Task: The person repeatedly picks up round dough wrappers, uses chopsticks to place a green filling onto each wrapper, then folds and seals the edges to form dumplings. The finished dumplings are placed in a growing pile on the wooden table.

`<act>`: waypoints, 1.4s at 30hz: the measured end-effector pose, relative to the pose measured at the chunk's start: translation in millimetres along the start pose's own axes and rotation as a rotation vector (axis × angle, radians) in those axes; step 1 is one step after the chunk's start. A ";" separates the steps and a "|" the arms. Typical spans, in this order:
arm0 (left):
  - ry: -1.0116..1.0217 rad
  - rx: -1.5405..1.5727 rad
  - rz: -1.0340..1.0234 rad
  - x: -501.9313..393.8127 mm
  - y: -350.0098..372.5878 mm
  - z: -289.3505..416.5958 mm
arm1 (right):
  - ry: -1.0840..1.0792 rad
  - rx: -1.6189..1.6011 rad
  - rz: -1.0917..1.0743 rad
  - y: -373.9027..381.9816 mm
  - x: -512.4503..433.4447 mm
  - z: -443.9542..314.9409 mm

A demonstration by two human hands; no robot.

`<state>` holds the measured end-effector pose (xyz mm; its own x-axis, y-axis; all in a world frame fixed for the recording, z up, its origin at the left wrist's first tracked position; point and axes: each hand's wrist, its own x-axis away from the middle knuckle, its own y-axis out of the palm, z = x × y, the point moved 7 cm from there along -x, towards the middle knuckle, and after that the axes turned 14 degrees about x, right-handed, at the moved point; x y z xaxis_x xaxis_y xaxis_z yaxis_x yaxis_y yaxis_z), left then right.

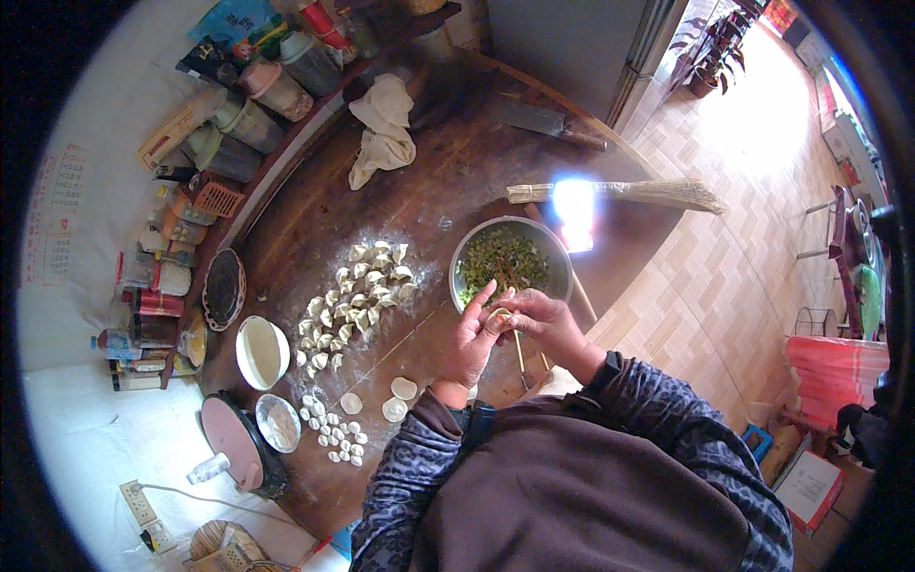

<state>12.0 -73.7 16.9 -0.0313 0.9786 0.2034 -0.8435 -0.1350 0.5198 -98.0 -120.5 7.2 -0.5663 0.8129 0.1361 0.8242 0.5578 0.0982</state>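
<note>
Both hands meet above the near rim of a metal bowl (565, 275) that contains chopped green filling (500, 254). My left hand (465, 347) and my right hand (550, 322) pinch the edges of a dumpling (502, 312) between thumbs and fingers; the fingers cover most of it. A pair of chopsticks (506, 272) leans in the filling. Left of the bowl, rows of folded dumplings (357, 293) sit on floured wood. Flat round wrappers (404, 388) lie beside my left forearm, with several small dough pieces (336, 432) farther left.
On the wooden table (300, 207) are a cleaver (532, 118), a whisk broom (643, 191), a crumpled cloth (382, 129), a cream bowl (262, 352) and a bowl of flour (277, 423). A rolling pin (582, 293) lies partly behind the metal bowl. Jars (275, 89) line the shelf.
</note>
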 end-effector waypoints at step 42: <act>0.099 -0.024 0.144 2.9 1.1 5.1 | 0.211 -0.494 0.122 -13.8 -1.1 39.3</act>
<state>13.7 -71.8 22.3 -0.2042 0.9601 0.1910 -0.8389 -0.2721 0.4714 -108.7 -122.6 -33.0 -0.4975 0.7871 0.3646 0.8126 0.2758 0.5134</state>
